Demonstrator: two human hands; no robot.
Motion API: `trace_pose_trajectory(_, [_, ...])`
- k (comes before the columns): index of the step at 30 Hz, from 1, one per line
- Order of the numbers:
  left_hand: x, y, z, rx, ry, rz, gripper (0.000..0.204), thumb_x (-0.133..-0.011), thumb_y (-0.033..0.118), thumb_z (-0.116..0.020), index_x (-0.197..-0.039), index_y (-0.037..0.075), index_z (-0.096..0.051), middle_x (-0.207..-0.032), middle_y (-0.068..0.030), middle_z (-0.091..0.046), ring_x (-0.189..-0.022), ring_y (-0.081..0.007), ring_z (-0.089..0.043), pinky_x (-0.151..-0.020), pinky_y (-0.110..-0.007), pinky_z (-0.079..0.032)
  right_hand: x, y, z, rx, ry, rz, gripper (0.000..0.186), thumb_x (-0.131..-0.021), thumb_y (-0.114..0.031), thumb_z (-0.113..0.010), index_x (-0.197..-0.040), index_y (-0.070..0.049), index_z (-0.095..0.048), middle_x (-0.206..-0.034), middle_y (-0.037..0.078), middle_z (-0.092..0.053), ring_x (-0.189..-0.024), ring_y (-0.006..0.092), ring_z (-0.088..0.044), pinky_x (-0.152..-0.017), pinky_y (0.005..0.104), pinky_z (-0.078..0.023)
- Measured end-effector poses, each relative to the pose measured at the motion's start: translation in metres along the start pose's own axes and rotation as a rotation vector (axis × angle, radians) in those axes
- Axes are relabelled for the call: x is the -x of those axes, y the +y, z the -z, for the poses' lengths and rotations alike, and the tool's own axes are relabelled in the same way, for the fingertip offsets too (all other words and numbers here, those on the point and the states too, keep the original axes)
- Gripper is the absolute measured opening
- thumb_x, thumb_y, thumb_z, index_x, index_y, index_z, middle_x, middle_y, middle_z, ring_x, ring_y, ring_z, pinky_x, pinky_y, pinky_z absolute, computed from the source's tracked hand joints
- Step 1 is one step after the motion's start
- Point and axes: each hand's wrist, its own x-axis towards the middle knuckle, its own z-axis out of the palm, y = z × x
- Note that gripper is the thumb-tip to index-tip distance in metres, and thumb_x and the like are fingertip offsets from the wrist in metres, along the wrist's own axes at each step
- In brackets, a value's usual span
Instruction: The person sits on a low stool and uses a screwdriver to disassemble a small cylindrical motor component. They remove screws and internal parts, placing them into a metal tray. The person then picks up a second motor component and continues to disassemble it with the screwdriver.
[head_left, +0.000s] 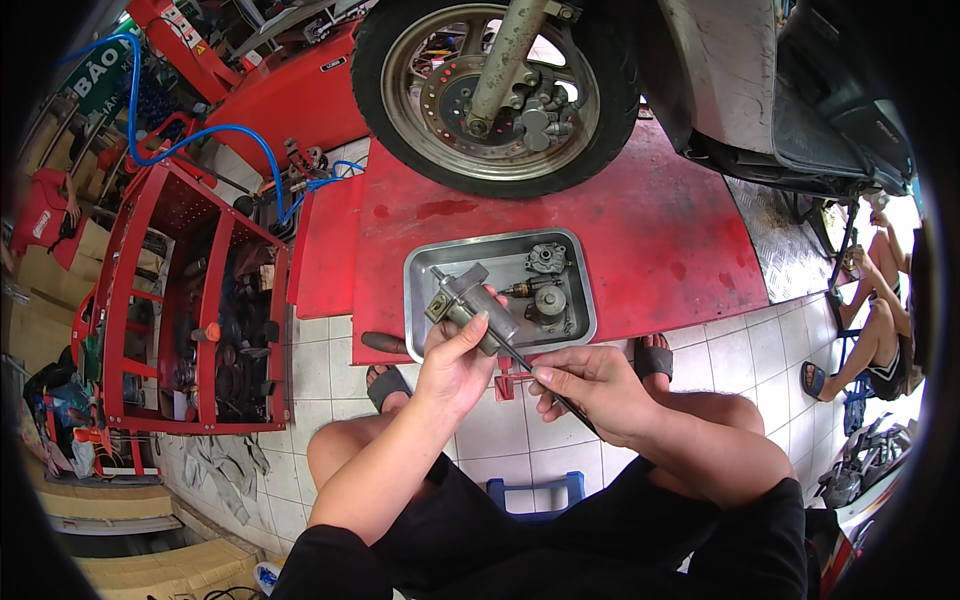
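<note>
My left hand (455,365) is closed round a grey cylindrical starter motor (489,318), with its flanged end and short shaft pointing up and left. It is held above the near left part of a metal tray (587,270). Between the thumb and fingers of my right hand (595,390) is a slim dark screwdriver (516,357). Its tip is at the lower end of the motor; whether it sits in something there I cannot tell. In the tray lie a round metal housing (547,259), a dark shaft-like part (517,290) and a domed metal cover (550,304).
The tray rests on a red lift platform (660,230) under a motorbike's front wheel (380,110). A dark handle (384,343) lies at the platform's near edge. To the left stands a red tool cart (210,290). A blue stool (537,492) is below me. Another person's leg (875,340) shows far right.
</note>
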Motion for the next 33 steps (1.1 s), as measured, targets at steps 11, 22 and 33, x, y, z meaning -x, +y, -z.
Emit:
trace_pose_trajectory(11, [-0.0006,0.0011,0.0012,-0.003,0.021,0.004,0.042,-0.087,0.004,-0.073,-0.125,0.002,-0.055,-0.116,-0.008,-0.063,-0.117,-0.0202,-0.056,-0.101,-0.034,-0.044,-0.0028,0.0004,0.0025,0.009,-0.038,-0.002,0.032,-0.092,-0.004,-0.069,-0.119,0.011,-0.058,-0.093,0.014,-0.067,-0.077,0.0174,-0.066,-0.068,0.0305,-0.057])
trace_pose_trajectory(22, [-0.0001,0.001,-0.0002,-0.003,0.035,-0.006,0.041,-0.087,0.006,-0.073,-0.125,0.002,-0.056,-0.117,-0.008,-0.063,-0.117,-0.0202,-0.056,-0.101,-0.034,-0.044,-0.0037,0.0015,0.0023,-0.007,-0.04,0.008,0.033,-0.092,-0.005,-0.069,-0.119,0.009,-0.057,-0.093,0.012,-0.066,-0.079,0.0168,-0.066,-0.067,0.0301,-0.056])
trace_pose_trajectory(33, [0.0002,-0.0003,-0.0003,-0.004,0.046,0.011,0.04,-0.087,0.007,-0.072,-0.124,0.002,-0.056,-0.116,-0.0072,-0.063,-0.117,-0.0201,-0.056,-0.103,-0.035,-0.043,-0.0017,-0.0041,0.0003,0.048,-0.013,-0.019,0.036,-0.091,-0.007,-0.07,-0.121,0.007,-0.057,-0.094,0.012,-0.068,-0.077,0.0166,-0.066,-0.065,0.0296,-0.057])
